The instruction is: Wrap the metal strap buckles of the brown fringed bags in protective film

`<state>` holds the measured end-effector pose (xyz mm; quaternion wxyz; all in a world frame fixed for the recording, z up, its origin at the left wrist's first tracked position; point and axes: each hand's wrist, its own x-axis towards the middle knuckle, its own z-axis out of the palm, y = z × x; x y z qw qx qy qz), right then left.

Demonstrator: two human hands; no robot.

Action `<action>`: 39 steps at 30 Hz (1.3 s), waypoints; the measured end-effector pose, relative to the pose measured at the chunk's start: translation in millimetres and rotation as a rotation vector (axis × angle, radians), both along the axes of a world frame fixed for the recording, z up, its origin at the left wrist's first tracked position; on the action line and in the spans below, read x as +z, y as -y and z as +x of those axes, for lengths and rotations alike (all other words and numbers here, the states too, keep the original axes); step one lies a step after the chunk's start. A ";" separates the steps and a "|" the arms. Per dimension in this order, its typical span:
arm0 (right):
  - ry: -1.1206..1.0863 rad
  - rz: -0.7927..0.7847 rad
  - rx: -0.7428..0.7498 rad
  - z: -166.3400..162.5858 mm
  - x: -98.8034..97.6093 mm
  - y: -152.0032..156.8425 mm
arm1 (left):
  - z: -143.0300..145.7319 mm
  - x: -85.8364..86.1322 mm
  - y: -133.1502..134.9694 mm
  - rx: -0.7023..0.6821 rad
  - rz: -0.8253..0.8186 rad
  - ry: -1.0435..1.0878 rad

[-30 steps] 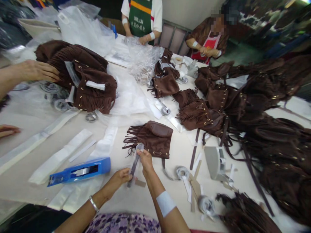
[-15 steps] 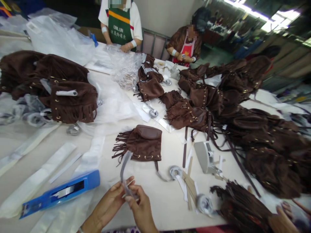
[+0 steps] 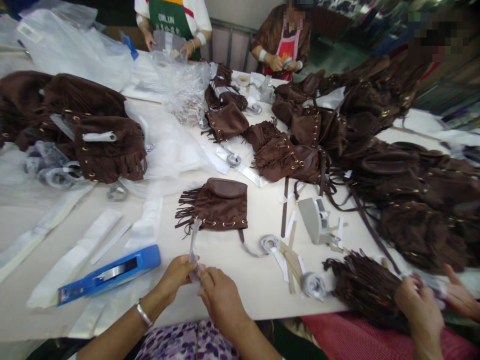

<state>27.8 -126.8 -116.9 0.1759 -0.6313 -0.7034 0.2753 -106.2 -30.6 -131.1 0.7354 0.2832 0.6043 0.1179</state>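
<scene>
A small brown fringed bag lies on the white table in front of me, with gold eyelets along its near edge. From its left side a strap wrapped in clear plastic runs down to my hands. My left hand pinches this strap, thumb and fingers pressed together. My right hand is closed on the strap's lower end, just beside the left. Its fingertips partly hide what they hold. The bag's other strap ends in a wrapped grey coil to the right.
A blue tool with a long body lies at left. A grey tape dispenser stands at right, near paper strips. Brown bags pile up left and right. A neighbour's hands work at right; two people stand opposite.
My hands have come closer together on the strap, and the right has turned so its back faces up. The view has shifted. The person opposite at left has lifted a clear plastic bag.
</scene>
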 end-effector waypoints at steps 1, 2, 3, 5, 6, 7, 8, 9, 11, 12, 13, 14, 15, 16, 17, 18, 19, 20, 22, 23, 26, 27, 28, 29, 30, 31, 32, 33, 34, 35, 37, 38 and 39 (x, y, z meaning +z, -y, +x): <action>-0.137 -0.026 -0.044 3.2 3.7 0.9 | -0.5 -1.2 -0.7 0.002 -0.004 -0.008; -0.264 -0.045 -0.098 6.3 6.4 2.0 | -1.3 -1.7 -1.4 0.004 -0.008 -0.010; -0.367 -0.054 -0.153 8.8 8.0 3.3 | -2.2 -1.6 -2.0 0.006 -0.011 -0.009; -0.497 -0.048 -0.215 11.4 9.0 6.5 | -4.3 -1.0 -2.7 0.013 -0.021 -0.004; -0.529 -0.038 -0.208 11.7 9.0 8.0 | -5.4 -0.9 -2.8 0.016 -0.027 0.000; -0.543 -0.021 -0.180 11.5 9.0 9.3 | -6.6 -1.3 -2.8 0.017 -0.034 0.003; -0.540 -0.004 -0.133 11.1 8.9 10.3 | -8.0 -2.0 -2.9 0.018 -0.042 0.005; -0.524 0.014 -0.079 10.3 8.5 11.0 | -9.5 -2.9 -3.3 0.020 -0.050 0.005; -0.475 0.051 0.017 7.8 5.1 10.9 | -12.8 -3.9 -5.3 0.029 -0.066 -0.002; -0.451 0.083 0.040 5.7 1.5 10.2 | -14.4 -3.6 -7.0 0.035 -0.077 -0.007; -0.434 0.126 0.053 3.0 -3.4 8.9 | -15.9 -2.6 -9.0 0.043 -0.088 -0.015; -0.424 0.175 0.054 -0.3 -9.5 7.3 | -17.1 -1.0 -11.0 0.047 -0.099 -0.020; -0.419 0.222 0.045 -4.0 -16.1 5.5 | -18.1 1.1 -13.0 0.047 -0.106 -0.023; -0.416 0.260 0.034 -7.8 -22.9 3.6 | -18.7 3.4 -14.6 0.041 -0.106 -0.023; -0.413 0.288 0.020 -11.4 -29.3 1.8 | -19.0 5.5 -15.8 0.030 -0.100 -0.029; -0.409 0.305 0.009 -14.7 -34.9 0.1 | -19.0 6.9 -16.4 0.014 -0.089 -0.045; -0.408 0.316 -0.008 -17.3 -39.5 -1.6 | -18.7 7.6 -16.5 -0.008 -0.075 -0.066; -0.414 0.334 -0.034 -19.3 -43.0 -3.2 | -18.3 7.2 -16.2 -0.026 -0.058 -0.092; -0.471 0.336 -0.095 -21.6 -47.0 -6.7 | -17.6 3.5 -15.3 -0.043 -0.021 -0.151; -0.527 0.300 -0.130 -22.2 -47.7 -8.8 | -17.5 0.4 -15.0 -0.045 0.005 -0.167; -0.773 0.020 -0.252 -22.9 -45.7 -17.1 | -18.9 -10.4 -15.9 -0.076 0.120 -0.128; -0.864 -0.102 -0.286 -22.8 -44.1 -20.4 | -19.8 -13.9 -16.4 -0.099 0.155 -0.093; -0.953 -0.217 -0.315 -22.5 -42.3 -24.0 | -20.9 -17.1 -16.6 -0.121 0.174 -0.059; -1.030 -0.325 -0.340 -21.7 -40.5 -27.6 | -21.9 -20.0 -16.5 -0.137 0.171 -0.033; -1.092 -0.417 -0.361 -20.6 -39.2 -31.4 | -22.8 -22.3 -15.7 -0.142 0.143 -0.018; -1.139 -0.491 -0.385 -19.2 -38.4 -35.1 | -23.4 -23.7 -14.5 -0.138 0.096 -0.010; -1.173 -0.547 -0.417 -17.7 -38.4 -38.7 | -23.6 -23.9 -12.8 -0.131 0.043 -0.008; -1.200 -0.590 -0.455 -16.2 -39.2 -42.1 | -23.1 -22.6 -11.0 -0.119 -0.005 -0.013; -1.225 -0.624 -0.489 -14.9 -40.8 -45.3 | -22.0 -19.7 -9.3 -0.108 -0.037 -0.024; -1.249 -0.651 -0.517 -14.0 -43.0 -48.0 | -20.4 -15.3 -8.0 -0.107 -0.052 -0.036; -1.292 -0.696 -0.562 -13.6 -48.3 -52.0 | -15.7 -3.5 -7.1 -0.132 -0.026 -0.033; -1.303 -0.706 -0.583 -14.0 -50.7 -53.1 | -13.2 2.6 -7.4 -0.149 -0.001 -0.020; -1.301 -0.702 -0.605 -14.8 -52.4 -53.6 | -10.9 7.9 -8.1 -0.163 0.023 -0.008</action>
